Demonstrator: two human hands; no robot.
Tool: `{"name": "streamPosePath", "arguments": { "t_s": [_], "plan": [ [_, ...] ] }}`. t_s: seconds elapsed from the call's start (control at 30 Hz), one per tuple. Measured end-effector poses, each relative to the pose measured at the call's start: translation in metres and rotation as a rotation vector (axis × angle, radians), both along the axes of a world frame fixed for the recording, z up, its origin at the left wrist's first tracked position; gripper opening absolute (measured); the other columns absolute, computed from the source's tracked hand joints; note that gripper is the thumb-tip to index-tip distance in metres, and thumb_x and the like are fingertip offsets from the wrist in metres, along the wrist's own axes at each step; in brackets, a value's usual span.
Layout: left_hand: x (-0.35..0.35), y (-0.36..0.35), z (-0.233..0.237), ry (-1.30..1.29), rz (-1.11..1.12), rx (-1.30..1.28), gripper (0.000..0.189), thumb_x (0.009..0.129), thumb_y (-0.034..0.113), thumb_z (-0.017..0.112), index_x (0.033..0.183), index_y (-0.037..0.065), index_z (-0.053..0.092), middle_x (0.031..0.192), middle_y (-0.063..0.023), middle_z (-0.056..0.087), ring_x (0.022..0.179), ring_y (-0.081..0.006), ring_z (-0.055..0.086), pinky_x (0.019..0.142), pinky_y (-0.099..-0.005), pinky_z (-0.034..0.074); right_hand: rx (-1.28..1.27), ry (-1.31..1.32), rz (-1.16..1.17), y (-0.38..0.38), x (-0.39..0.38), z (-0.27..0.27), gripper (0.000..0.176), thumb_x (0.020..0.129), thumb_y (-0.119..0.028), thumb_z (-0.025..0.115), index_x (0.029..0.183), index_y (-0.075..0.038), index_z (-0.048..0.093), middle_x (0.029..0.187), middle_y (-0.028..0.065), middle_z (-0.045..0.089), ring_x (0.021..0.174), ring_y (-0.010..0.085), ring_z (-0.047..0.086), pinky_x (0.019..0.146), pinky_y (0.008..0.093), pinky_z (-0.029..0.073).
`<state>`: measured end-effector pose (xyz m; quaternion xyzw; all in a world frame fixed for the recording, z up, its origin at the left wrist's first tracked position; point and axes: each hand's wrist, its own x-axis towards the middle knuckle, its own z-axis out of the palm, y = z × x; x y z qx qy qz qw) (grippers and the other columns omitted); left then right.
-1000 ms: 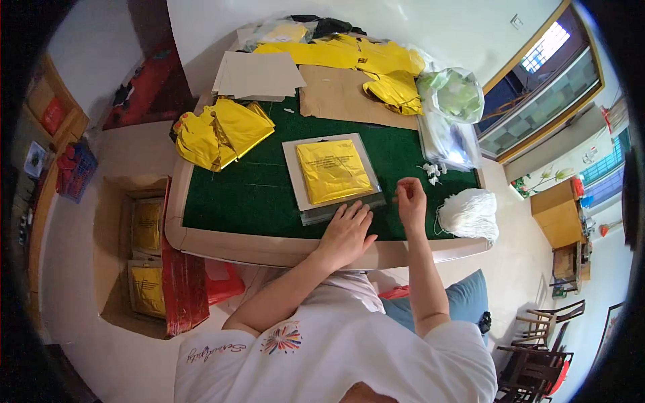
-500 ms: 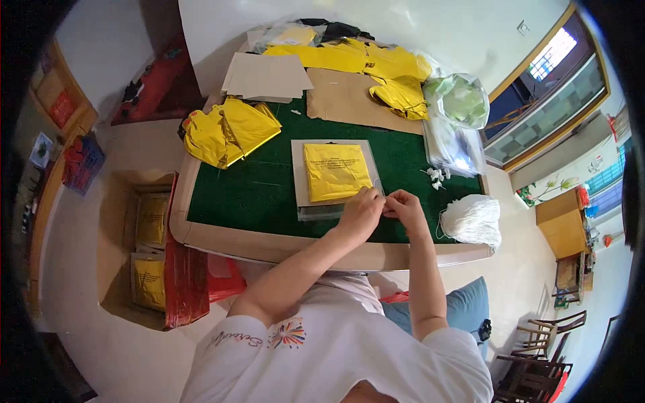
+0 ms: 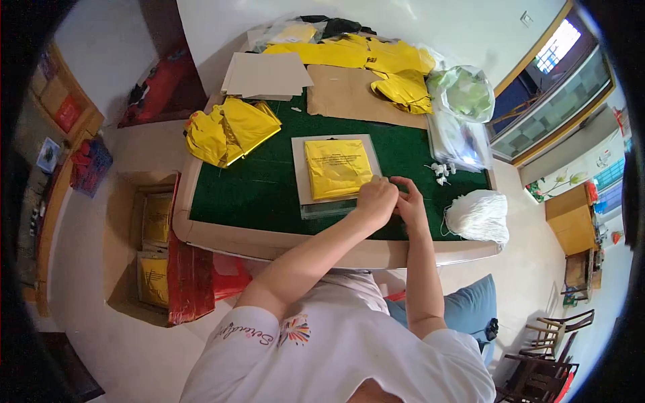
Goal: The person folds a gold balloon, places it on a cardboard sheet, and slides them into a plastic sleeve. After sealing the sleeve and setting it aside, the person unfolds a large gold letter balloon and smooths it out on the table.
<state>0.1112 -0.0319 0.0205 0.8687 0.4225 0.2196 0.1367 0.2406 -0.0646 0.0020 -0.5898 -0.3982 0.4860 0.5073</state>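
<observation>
A flat yellow packet [image 3: 338,168] with printed text lies on a grey card in a clear plastic sleeve [image 3: 329,209] on the green mat. Just off the card's right side, my left hand [image 3: 377,200] and my right hand [image 3: 410,201] meet with fingers pinched. What sits between the fingertips is too small to make out. Small white pieces [image 3: 441,172] lie to the right, behind a bundle of white string [image 3: 478,216].
Crumpled yellow bags [image 3: 232,131] and grey cards [image 3: 265,74] lie at the table's left. Brown cardboard [image 3: 363,95], more yellow bags [image 3: 406,94] and clear plastic bags [image 3: 462,94] are at the back. A carton [image 3: 124,248] with yellow packets stands on the floor.
Both hands have shifted slightly right and stay close together. The camera view has moved a little. The yellow packet keeps its place on the card.
</observation>
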Motion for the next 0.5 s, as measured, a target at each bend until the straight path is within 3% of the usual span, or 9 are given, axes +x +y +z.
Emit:
{"name": "streamPosePath", "arguments": {
  "t_s": [0.13, 0.3, 0.37, 0.47, 0.5],
  "plan": [
    [0.0, -0.003, -0.002, 0.041, -0.014, 0.05, 0.011, 0.075, 0.009, 0.059, 0.08, 0.001, 0.065, 0.089, -0.0132, 0.061, 0.091, -0.0273, 0.06, 0.073, -0.0368, 0.052, 0.039, -0.073, -0.001, 0.0, -0.002, 0.002, 0.048, 0.084, 0.002, 0.057, 0.13, -0.008, 0.047, 0.069, 0.0031, 0.06, 0.06, 0.0074, 0.057, 0.052, 0.0211, 0.047],
    [-0.018, -0.01, 0.004, -0.026, -0.018, 0.126, 0.009, 0.076, 0.008, 0.06, 0.081, 0.001, 0.061, 0.088, -0.0117, 0.059, 0.087, -0.0273, 0.058, 0.072, -0.0375, 0.051, 0.079, -0.036, 0.04, 0.0, -0.001, -0.001, 0.052, 0.084, 0.003, 0.057, 0.133, -0.009, 0.045, 0.069, 0.0042, 0.06, 0.062, 0.0101, 0.06, 0.054, 0.0227, 0.05],
    [-0.043, -0.01, 0.016, -0.132, 0.05, 0.101, 0.009, 0.077, 0.01, 0.058, 0.082, 0.003, 0.061, 0.084, -0.0132, 0.059, 0.083, -0.0281, 0.06, 0.067, -0.0381, 0.05, 0.007, -0.009, -0.043, -0.001, -0.01, 0.007, 0.053, 0.083, 0.001, 0.058, 0.133, -0.011, 0.046, 0.072, 0.0033, 0.063, 0.063, 0.0096, 0.062, 0.054, 0.0186, 0.049],
    [-0.122, 0.014, 0.039, -0.3, 0.276, -0.167, 0.008, 0.084, 0.009, 0.051, 0.085, 0.004, 0.057, 0.08, -0.0148, 0.059, 0.077, -0.0335, 0.061, 0.066, -0.0454, 0.049, -0.023, -0.069, -0.032, -0.002, -0.009, 0.01, 0.05, 0.085, 0.0, 0.057, 0.132, -0.011, 0.046, 0.073, 0.0054, 0.063, 0.066, 0.0132, 0.065, 0.06, 0.0219, 0.054],
    [-0.155, 0.034, 0.032, -0.351, 0.372, -0.111, 0.006, 0.084, 0.008, 0.055, 0.078, 0.008, 0.056, 0.068, -0.0088, 0.06, 0.062, -0.0223, 0.06, 0.058, -0.0358, 0.048, -0.023, -0.05, -0.027, -0.003, -0.008, 0.007, 0.049, 0.085, -0.001, 0.058, 0.132, -0.011, 0.047, 0.075, 0.0062, 0.064, 0.066, 0.0136, 0.065, 0.059, 0.0227, 0.054]
  ]
}}
